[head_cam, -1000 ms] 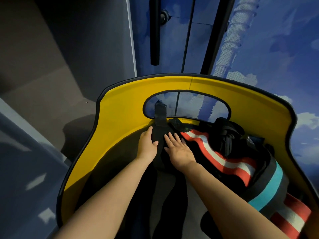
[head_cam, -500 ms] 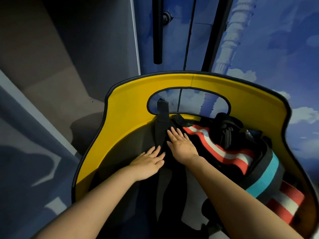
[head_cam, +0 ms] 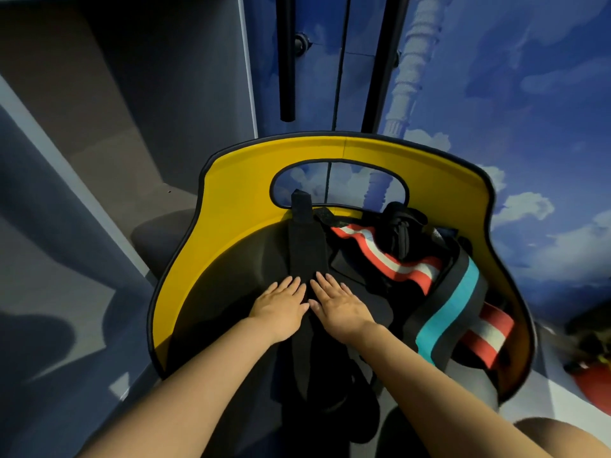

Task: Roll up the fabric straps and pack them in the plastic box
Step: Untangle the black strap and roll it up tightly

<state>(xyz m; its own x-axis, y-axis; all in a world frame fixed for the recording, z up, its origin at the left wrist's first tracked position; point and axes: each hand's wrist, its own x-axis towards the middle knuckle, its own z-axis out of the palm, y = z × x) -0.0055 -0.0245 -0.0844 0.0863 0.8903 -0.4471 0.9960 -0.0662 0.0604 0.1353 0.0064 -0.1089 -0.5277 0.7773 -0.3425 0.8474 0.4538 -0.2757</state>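
A wide black fabric strap [head_cam: 306, 246] lies lengthwise down the middle of a dark seat ringed by a yellow curved panel [head_cam: 231, 206]. My left hand [head_cam: 281, 307] and my right hand [head_cam: 340, 307] press flat on it side by side, fingers straight and pointing away from me. To the right lie a red-and-white striped strap [head_cam: 390, 259], a black strap with a teal stripe [head_cam: 453, 299] and a dark bundle of straps [head_cam: 400, 226]. No plastic box is in view.
The yellow panel has an oval cut-out [head_cam: 340, 183] at its far side. Behind it stands a blue wall with painted clouds [head_cam: 529, 94] and black vertical bars [head_cam: 286, 61]. A grey floor [head_cam: 82, 226] lies to the left, a red object [head_cam: 591, 385] at the far right.
My left hand has drawn back from the strap's far end, then slid in beside the right hand. Both hands now lie flat lower down on the black strap.
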